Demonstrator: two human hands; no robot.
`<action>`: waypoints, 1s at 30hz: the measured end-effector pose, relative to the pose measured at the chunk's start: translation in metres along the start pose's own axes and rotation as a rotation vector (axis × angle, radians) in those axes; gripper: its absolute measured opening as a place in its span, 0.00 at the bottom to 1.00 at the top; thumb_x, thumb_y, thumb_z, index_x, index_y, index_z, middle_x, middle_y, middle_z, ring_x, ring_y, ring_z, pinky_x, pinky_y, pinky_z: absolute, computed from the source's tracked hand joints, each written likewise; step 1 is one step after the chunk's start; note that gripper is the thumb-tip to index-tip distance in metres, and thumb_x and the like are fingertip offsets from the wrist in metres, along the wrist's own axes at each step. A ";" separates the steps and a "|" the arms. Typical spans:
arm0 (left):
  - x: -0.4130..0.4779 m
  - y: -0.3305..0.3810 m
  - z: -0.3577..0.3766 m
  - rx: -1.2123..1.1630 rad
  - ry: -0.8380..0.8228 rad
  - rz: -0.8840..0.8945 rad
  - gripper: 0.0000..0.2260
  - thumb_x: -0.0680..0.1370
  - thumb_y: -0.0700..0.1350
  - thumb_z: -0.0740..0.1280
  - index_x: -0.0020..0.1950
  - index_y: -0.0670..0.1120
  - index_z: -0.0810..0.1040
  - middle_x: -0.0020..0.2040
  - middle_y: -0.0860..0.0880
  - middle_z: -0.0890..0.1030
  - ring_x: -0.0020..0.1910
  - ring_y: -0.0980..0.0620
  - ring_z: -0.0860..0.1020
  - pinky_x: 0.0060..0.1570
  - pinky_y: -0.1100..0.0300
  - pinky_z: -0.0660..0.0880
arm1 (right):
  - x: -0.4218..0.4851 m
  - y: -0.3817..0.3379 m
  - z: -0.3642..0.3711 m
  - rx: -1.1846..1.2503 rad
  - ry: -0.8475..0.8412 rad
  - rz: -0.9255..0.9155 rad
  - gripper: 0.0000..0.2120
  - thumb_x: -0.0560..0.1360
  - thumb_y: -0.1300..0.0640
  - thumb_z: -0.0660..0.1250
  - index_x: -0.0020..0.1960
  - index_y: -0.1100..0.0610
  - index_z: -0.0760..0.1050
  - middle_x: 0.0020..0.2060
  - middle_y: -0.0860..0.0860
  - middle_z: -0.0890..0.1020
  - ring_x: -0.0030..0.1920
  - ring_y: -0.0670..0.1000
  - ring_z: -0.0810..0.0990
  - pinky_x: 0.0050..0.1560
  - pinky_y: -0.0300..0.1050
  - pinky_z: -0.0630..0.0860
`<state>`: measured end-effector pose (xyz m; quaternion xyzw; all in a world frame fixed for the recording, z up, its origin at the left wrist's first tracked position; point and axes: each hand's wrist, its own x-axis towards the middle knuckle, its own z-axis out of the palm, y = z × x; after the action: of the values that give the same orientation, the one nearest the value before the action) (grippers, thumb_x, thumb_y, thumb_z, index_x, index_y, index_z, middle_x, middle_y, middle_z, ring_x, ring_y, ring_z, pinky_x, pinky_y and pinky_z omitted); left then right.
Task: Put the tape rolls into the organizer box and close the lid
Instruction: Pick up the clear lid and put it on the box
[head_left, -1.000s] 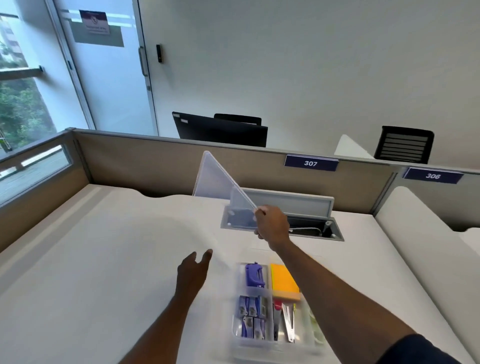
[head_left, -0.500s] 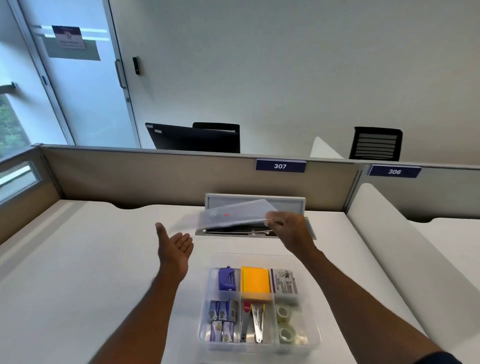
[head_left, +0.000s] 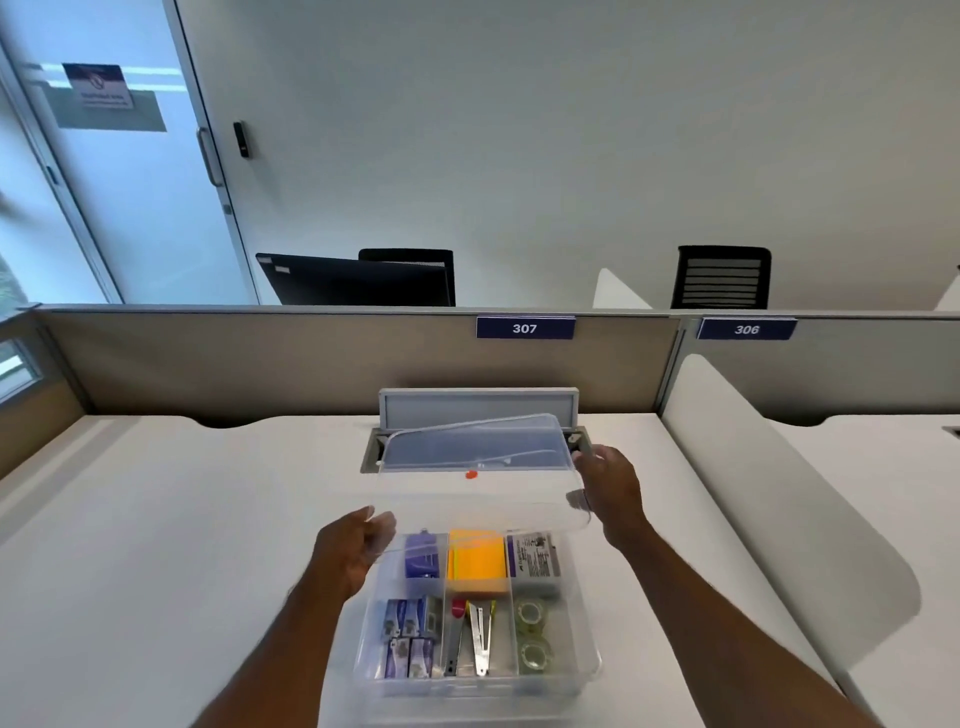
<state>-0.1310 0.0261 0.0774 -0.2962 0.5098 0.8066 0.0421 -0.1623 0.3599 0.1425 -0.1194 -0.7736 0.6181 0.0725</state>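
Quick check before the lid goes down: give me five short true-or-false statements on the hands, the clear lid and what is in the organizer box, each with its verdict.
1. Both hands hold the clear plastic lid above the transparent organizer box. True: the left hand grips its near left corner, the right hand its right edge.
2. The lid is already snapped shut. False: it hangs above the far half of the box, not seated.
3. Two clear tape rolls lie in the near right compartment. True.
4. The yellow-orange pad sits in the far left compartment. False: it is in the far middle one.
5. One tape roll lies out on the white desk. False: none shows outside the box.
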 end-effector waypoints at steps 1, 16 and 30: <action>-0.004 -0.001 0.002 0.045 -0.029 0.001 0.09 0.79 0.40 0.64 0.44 0.36 0.78 0.33 0.42 0.85 0.35 0.47 0.83 0.38 0.57 0.79 | 0.001 0.004 -0.003 0.017 -0.026 0.091 0.21 0.74 0.53 0.66 0.64 0.61 0.70 0.47 0.59 0.81 0.30 0.54 0.83 0.29 0.43 0.79; -0.032 -0.042 -0.008 1.150 0.346 0.340 0.13 0.76 0.48 0.66 0.36 0.41 0.74 0.42 0.40 0.82 0.36 0.47 0.73 0.40 0.58 0.68 | -0.033 0.070 0.013 -0.815 -0.204 0.027 0.19 0.79 0.56 0.57 0.68 0.61 0.66 0.62 0.61 0.76 0.61 0.62 0.77 0.59 0.50 0.74; -0.041 -0.051 -0.010 1.091 0.205 0.231 0.06 0.76 0.38 0.63 0.39 0.43 0.75 0.55 0.37 0.80 0.52 0.39 0.78 0.49 0.56 0.72 | -0.049 0.105 0.015 -1.056 -0.226 -0.132 0.22 0.79 0.58 0.52 0.73 0.50 0.61 0.56 0.57 0.75 0.54 0.60 0.80 0.56 0.49 0.75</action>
<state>-0.0743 0.0513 0.0549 -0.2506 0.8833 0.3929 0.0511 -0.1092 0.3540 0.0385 -0.0236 -0.9877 0.1486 -0.0421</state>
